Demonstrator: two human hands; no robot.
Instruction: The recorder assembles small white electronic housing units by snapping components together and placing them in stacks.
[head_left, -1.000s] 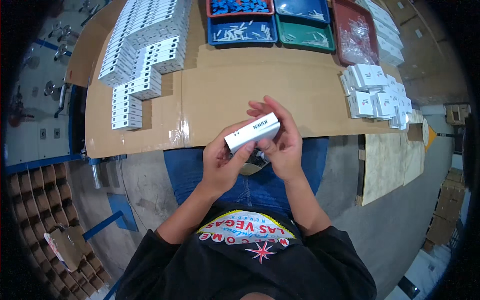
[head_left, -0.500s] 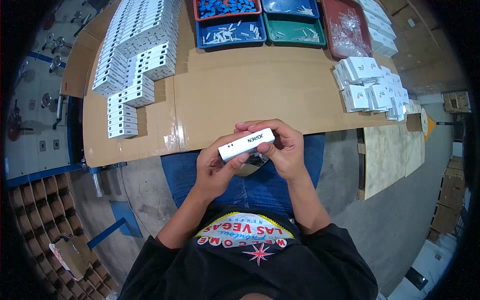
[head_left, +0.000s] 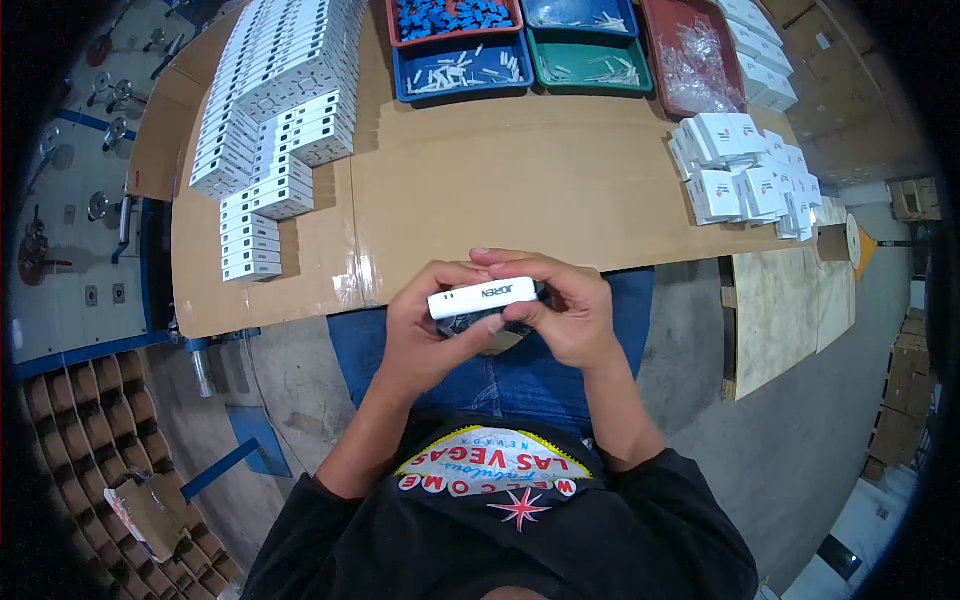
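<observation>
Both of my hands hold a white plastic box-shaped device (head_left: 480,298) over my lap, just off the near edge of the cardboard-covered table. Its narrow white side, with dark lettering and two small slots, faces up. Under that side a dark, shiny face shows partly between my thumbs. My left hand (head_left: 418,322) is closed round the left end, thumb along the lower edge. On the other end my right hand (head_left: 578,312) is closed too, its thumb pressing near the lettering. The fingers behind the device are partly hidden.
Stacked white box-shaped units (head_left: 300,65) fill the table's left. Along the back stand a blue tray (head_left: 465,97) of small white pieces, a green tray (head_left: 590,89) and a red tray (head_left: 665,70) of clear plastic bags. Small white packets (head_left: 715,195) are piled at right.
The device has turned in my hands: its white side was slanted up to the right and now lies nearly level, slightly lower at the right. More of the dark face shows.
</observation>
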